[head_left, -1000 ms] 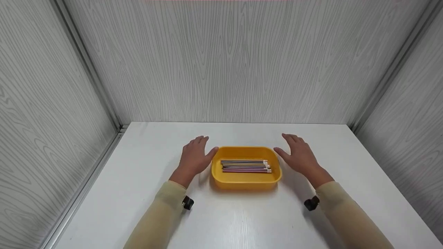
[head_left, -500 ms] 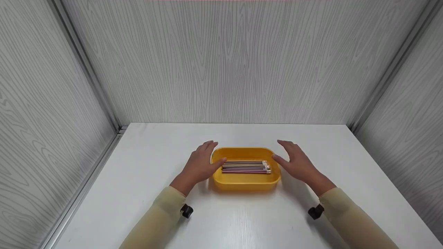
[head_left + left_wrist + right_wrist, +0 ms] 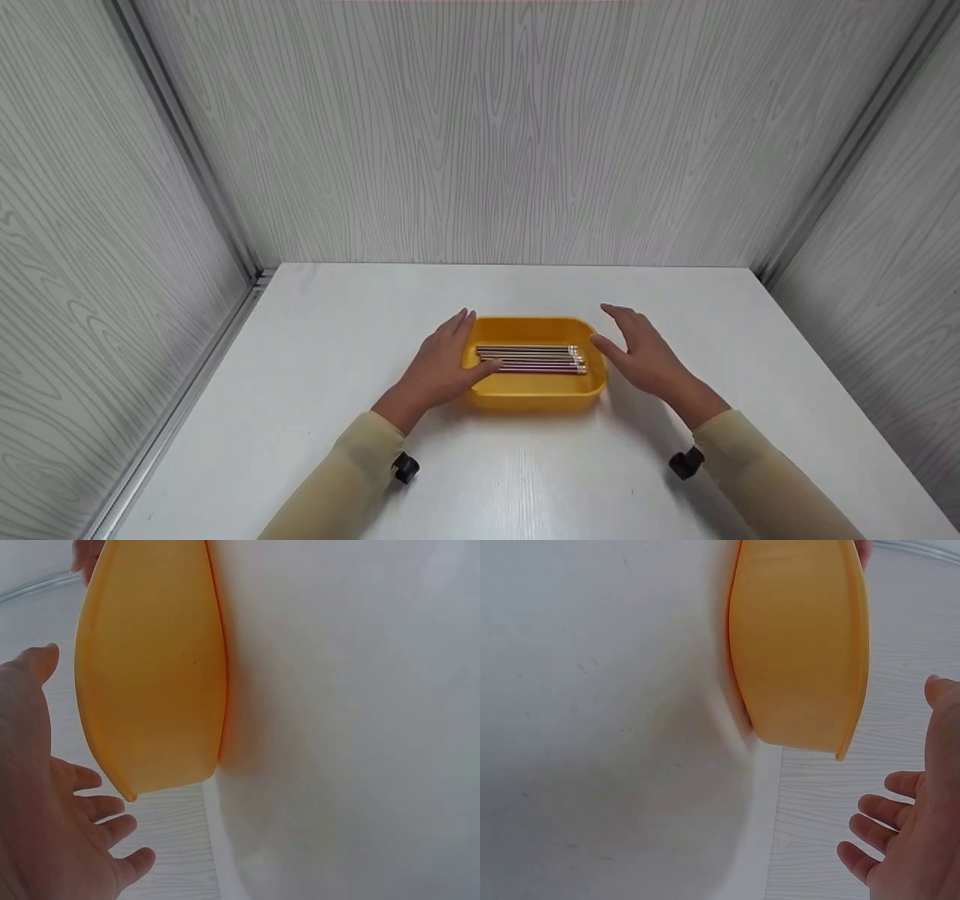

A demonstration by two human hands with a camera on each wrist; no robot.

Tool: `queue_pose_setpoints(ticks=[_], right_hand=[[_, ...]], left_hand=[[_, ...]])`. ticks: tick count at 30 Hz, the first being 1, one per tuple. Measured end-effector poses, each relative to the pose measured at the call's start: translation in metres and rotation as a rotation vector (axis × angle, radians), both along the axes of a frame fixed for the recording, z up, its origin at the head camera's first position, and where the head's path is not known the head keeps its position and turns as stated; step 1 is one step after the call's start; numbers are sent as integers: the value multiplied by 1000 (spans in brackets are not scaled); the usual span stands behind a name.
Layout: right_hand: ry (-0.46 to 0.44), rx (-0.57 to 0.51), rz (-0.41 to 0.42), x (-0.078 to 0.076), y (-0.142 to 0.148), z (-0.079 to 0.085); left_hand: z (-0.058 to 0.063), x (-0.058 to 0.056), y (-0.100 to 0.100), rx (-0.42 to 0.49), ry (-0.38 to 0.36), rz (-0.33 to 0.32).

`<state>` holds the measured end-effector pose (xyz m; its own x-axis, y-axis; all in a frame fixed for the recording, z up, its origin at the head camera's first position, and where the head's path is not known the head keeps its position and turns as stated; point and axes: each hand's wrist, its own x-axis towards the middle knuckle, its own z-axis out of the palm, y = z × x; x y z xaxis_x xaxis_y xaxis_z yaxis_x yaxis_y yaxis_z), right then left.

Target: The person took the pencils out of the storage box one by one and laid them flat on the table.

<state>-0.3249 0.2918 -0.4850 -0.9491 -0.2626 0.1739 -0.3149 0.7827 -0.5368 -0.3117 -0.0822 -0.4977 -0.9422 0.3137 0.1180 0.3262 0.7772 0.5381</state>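
A yellow plastic tray (image 3: 532,403) with rounded corners sits on the white table, and several pencils (image 3: 529,358) with eraser ends lie side by side in it. My left hand (image 3: 439,369) is at the tray's left end, its thumb reaching above the rim. In the left wrist view that hand (image 3: 45,795) has its fingers spread beside the tray wall (image 3: 154,667), gripping nothing. Beyond the right end is my right hand (image 3: 646,356), thumb near the rim. From the right wrist view, a gap separates its fingers (image 3: 881,810) from the tray (image 3: 802,645).
The white tabletop (image 3: 517,472) extends around the tray. A grey wood-grain panel (image 3: 502,135) rises behind it, with side panels (image 3: 82,262) to left and right. Each beige sleeve carries a small black wrist camera (image 3: 406,468).
My left hand has moved right and nearer, its thumb now over the tray's left part. My right hand has shifted slightly toward the tray, then held still. The pencils stay in place.
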Motion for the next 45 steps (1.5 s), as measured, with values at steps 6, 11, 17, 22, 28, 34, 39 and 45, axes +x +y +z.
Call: queue_pose_setpoints(ticks=[6, 11, 17, 22, 28, 34, 39, 45], right_hand=[[15, 18, -4, 1, 0, 1], [13, -3, -10, 4, 1, 1], [13, -13, -8, 5, 2, 3], [2, -26, -1, 6, 1, 3], [15, -26, 18, 7, 1, 2], [-2, -1, 22, 8, -4, 4], [58, 30, 98, 9, -14, 9], [71, 98, 213, 8, -37, 16]], left_hand=[[-2, 3, 1, 8, -2, -48], [-5, 4, 0, -43, 7, -99], [-7, 4, 1, -65, -2, -124], [-9, 4, 0, -71, 3, -132], [-13, 3, -1, -87, -1, -124], [-13, 4, -2, -93, -30, -124], [-11, 4, -1, -72, -64, -115], [-8, 4, -1, -71, -88, -114]])
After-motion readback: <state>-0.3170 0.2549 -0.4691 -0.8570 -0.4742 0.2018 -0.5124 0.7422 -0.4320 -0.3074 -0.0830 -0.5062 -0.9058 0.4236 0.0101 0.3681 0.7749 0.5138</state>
